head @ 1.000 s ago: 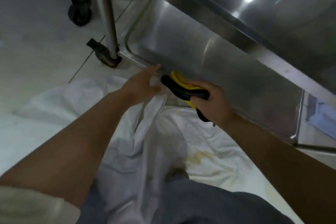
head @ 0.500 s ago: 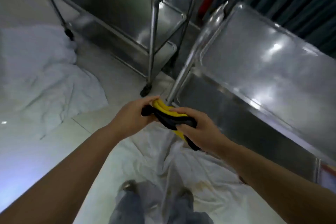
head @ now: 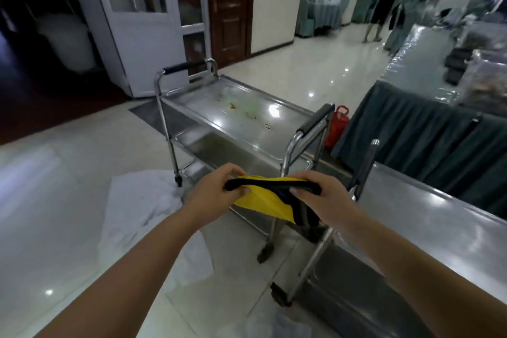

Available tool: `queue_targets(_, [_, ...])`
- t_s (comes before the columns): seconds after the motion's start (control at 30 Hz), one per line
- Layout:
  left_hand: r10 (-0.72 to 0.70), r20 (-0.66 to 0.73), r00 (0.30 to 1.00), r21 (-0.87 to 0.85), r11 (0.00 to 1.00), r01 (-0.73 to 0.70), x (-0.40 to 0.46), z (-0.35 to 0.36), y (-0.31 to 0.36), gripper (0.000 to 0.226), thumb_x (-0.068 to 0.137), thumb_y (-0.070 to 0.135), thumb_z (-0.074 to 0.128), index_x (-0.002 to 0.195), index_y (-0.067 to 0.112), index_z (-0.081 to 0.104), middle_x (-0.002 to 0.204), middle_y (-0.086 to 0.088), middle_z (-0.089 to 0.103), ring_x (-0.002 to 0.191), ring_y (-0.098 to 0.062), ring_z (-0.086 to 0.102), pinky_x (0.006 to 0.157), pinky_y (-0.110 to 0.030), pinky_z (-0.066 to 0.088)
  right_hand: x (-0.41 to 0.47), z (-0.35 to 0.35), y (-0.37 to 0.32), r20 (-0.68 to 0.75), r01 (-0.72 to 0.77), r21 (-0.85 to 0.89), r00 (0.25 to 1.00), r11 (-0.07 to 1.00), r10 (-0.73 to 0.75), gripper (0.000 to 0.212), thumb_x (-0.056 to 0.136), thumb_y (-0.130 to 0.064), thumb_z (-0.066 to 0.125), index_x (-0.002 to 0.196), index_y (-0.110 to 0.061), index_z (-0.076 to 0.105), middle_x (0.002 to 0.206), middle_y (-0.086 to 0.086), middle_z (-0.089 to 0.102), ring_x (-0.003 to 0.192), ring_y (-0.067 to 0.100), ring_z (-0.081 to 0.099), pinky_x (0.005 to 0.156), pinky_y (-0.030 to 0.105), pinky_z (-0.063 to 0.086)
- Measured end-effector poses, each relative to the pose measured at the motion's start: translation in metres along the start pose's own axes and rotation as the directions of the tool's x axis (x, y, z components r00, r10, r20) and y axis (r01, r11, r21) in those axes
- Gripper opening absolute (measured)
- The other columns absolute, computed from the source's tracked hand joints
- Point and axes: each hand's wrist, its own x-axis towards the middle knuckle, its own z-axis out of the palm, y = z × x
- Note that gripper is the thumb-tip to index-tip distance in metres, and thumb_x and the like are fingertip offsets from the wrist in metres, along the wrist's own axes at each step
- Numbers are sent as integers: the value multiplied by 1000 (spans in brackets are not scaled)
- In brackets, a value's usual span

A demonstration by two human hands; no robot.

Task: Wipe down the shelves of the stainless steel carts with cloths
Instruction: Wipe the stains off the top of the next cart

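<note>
Two hands, left hand [head: 212,195] and right hand [head: 319,200], pinched round a yellow-and-black cloth [head: 270,200], stretched in the air between them. Beyond, a soiled stainless cart [head: 241,115]; white sheet [head: 137,206] crumpled on floor beside it.

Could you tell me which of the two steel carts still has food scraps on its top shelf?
The farther cart, straight ahead with black-gripped handles at both ends: its top shelf carries scattered crumbs and stains. The nearer cart at right shows a bare shiny top.
</note>
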Motion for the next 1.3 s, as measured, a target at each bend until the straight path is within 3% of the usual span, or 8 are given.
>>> queue_targets(0.2, [-5,103,995,-52,999,10,64,-25,3,44,84,25,72,102,63,59,92,16,71,84,5,64,76,-18,48,64,-9,-3,-59,53,-12,997,999,-54,24,88,-18,66,100,-38,66,91,-27,64,91,-12,57,73,3,41])
queue_targets(0.33, [-59,94,994,19,998,57,123,-20,-11,23,73,33,60,88,50,65,83,16,71,81,-4,67,77,-32,54,118,-11,21,-63,21,18,998,1000,-20,25,87,-17,67,97,-40,66,92,-28,64,93,-13,57,73,3,42])
queue_targets(0.57, [-154,110,982,78,986,146,235,-14,-46,19,67,41,60,84,34,65,74,8,71,75,-17,67,74,-43,54,221,-7,76,-46,-74,66,996,995,77,31,88,-19,66,95,-49,62,93,-30,64,96,-12,56,76,7,41])
queue_targets(0.87, [-162,155,975,222,967,125,353,-9,-100,21,78,41,74,77,29,57,89,3,56,79,-17,58,66,-35,52,324,18,132,37,-299,138,954,944,297,26,86,-15,67,92,-40,66,92,-12,69,88,2,65,71,11,49])
queue_targets(0.97, [-165,278,946,268,959,88,398,-6,-129,26,76,43,77,78,24,58,94,1,52,86,-16,53,72,-33,50,351,34,156,-1,-410,128,911,903,413,23,85,-15,69,97,-35,67,99,-4,68,96,13,64,83,24,54])
queue_targets(1.07, [-194,462,865,274,959,68,441,6,-163,30,80,45,72,80,23,52,81,0,57,74,-15,53,62,-30,43,373,51,179,-29,-521,131,849,844,528,21,85,-18,68,94,-37,67,95,-3,69,93,14,64,84,32,55])
queue_targets(1.17, [-189,565,803,240,969,60,481,19,-196,32,78,52,71,85,26,53,81,4,58,72,-10,54,55,-24,38,391,71,197,-66,-637,212,748,741,661,21,86,-16,66,101,-30,68,96,-3,69,93,13,64,83,29,54])
queue_targets(1.3, [-217,671,709,229,970,80,522,46,-230,32,80,56,67,76,26,58,71,5,57,66,-11,55,53,-25,36,410,99,217,-127,-713,378,593,591,795,22,84,-2,64,98,-18,70,84,-1,67,80,14,64,59,11,48])
